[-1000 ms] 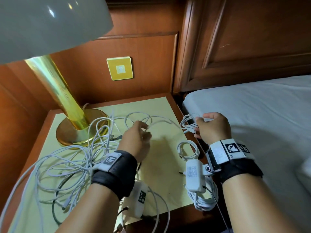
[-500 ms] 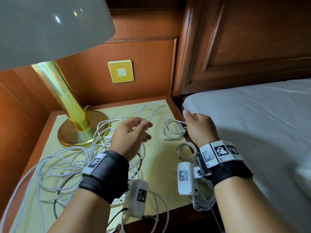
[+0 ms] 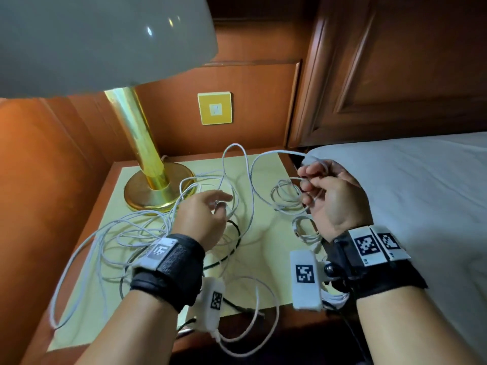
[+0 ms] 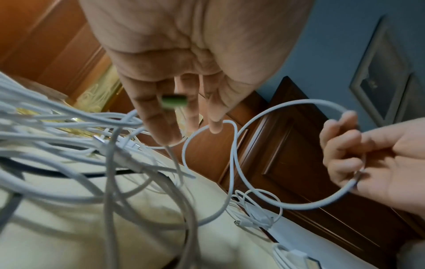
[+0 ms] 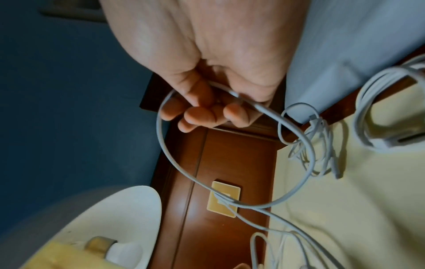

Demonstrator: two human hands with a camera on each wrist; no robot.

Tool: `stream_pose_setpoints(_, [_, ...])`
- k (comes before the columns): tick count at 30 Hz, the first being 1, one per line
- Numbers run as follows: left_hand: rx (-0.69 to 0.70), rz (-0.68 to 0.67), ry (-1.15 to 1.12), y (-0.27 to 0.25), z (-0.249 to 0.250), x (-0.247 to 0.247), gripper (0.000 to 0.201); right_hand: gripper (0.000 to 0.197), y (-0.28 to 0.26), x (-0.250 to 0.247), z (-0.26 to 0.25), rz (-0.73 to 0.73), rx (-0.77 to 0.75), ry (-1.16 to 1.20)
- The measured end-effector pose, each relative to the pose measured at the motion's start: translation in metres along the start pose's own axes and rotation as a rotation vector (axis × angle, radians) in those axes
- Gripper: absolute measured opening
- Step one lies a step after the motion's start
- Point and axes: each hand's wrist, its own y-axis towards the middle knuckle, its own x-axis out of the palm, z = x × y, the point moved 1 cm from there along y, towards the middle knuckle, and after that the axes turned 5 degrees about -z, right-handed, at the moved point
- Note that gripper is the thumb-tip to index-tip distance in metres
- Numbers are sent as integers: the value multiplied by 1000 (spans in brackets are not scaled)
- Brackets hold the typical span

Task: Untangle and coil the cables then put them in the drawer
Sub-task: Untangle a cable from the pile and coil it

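A tangle of white cables [image 3: 126,233] [image 4: 69,145] with one black cable lies on the yellow-topped nightstand [image 3: 266,280]. My right hand [image 3: 311,185] [image 5: 207,112] is raised over the nightstand's right edge, palm towards me. Its fingers are curled round a few loops of a white cable [image 3: 284,198] [image 5: 161,138]. That cable arcs up and across to my left hand [image 3: 221,204] [image 4: 184,123]. The left hand hovers above the tangle with fingers nearly straight, and the cable [image 4: 287,103] crosses their tips. A blurred green thing shows by the left fingers.
A small coiled cable [image 3: 303,230] [image 5: 317,145] lies on the nightstand below my right hand. Another coil [image 5: 368,127] sits at the front right corner. A brass lamp [image 3: 158,191] stands at the back left, its shade overhead. A bed [image 3: 421,193] borders the right side.
My right hand has turned palm-up and risen with the coil. A tall loop of cable now stands between the hands. The left hand has opened and dropped slightly.
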Motion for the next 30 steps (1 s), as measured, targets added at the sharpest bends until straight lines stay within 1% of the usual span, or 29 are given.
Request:
stream_pose_setpoints(2, [32, 33, 4, -6, 2, -3, 19, 53, -9, 6, -5, -52, -2, 108])
stream_pose_setpoints(3, [65, 52, 2, -11, 4, -4, 21, 51, -16, 10, -7, -77, 1, 144])
stream_pose_setpoints(4, [97, 59, 6, -15, 5, -4, 30, 47, -22, 12, -8, -111, 2, 178])
stream_pose_setpoints(5, [119, 46, -13, -19, 5, -4, 40, 41, -29, 15, -9, -154, 9, 220])
stream_pose_setpoints(6, [126, 2, -71, -25, 8, -4, 47, 33, -35, 19, -9, -193, 13, 262])
stream_pose_setpoints(7, [127, -59, -143, -30, 10, -4, 49, 26, -42, 23, -10, -217, 18, 304])
stream_pose_setpoints(8, [130, -127, -198, -35, 13, -3, 46, 24, -47, 25, -9, -231, 23, 339])
stream_pose_setpoints(9, [148, -177, -229, -39, 14, -2, 38, 24, -52, 25, -7, -241, 34, 378])
stream_pose_setpoints(10, [176, -193, -232, -43, 15, 0, 27, 24, -56, 25, -6, -262, 47, 430])
stream_pose_setpoints(11, [207, -169, -236, -46, 14, 2, 15, 23, -60, 25, -7, -297, 57, 492])
stream_pose_setpoints(12, [230, -118, -244, -50, 13, 1, 11, 21, -64, 24, -7, -332, 63, 551])
stream_pose_setpoints(13, [238, -50, -264, -53, 11, 1, 15, 19, -68, 24, -8, -339, 73, 584])
stream_pose_setpoints(14, [228, 16, -310, -57, 9, -1, 17, 17, -74, 23, -8, -304, 92, 566])
stream_pose_setpoints(16, [200, 130, -471, -69, 8, -8, 15, 21, -85, 20, -6, -199, 102, 390])
stream_pose_setpoints(18, [186, 213, -633, -84, 8, -16, 13, 24, -95, 17, 1, -155, 61, 79])
stream_pose_setpoints(20, [181, 233, -739, -98, 5, -21, 13, 18, -106, 16, 12, -173, 33, -254])
stream_pose_setpoints(22, [174, 221, -813, -114, 0, -23, 14, 16, -119, 15, 22, -209, 41, -495])
stream_pose_setpoints(24, [170, 215, -863, -130, -6, -24, 15, 16, -132, 18, 26, -281, 77, -583])
stream_pose_setpoints(25, [165, 204, -887, -136, -8, -25, 15, 22, -137, 20, 28, -325, 100, -601])
stream_pose_setpoints(28, [138, 153, -920, -150, -12, -26, 15, 43, -142, 30, 35, -382, 162, -702])
stream_pose_setpoints(30, [143, 110, -936, -153, -13, -29, 14, 61, -141, 38, 43, -396, 166, -790])
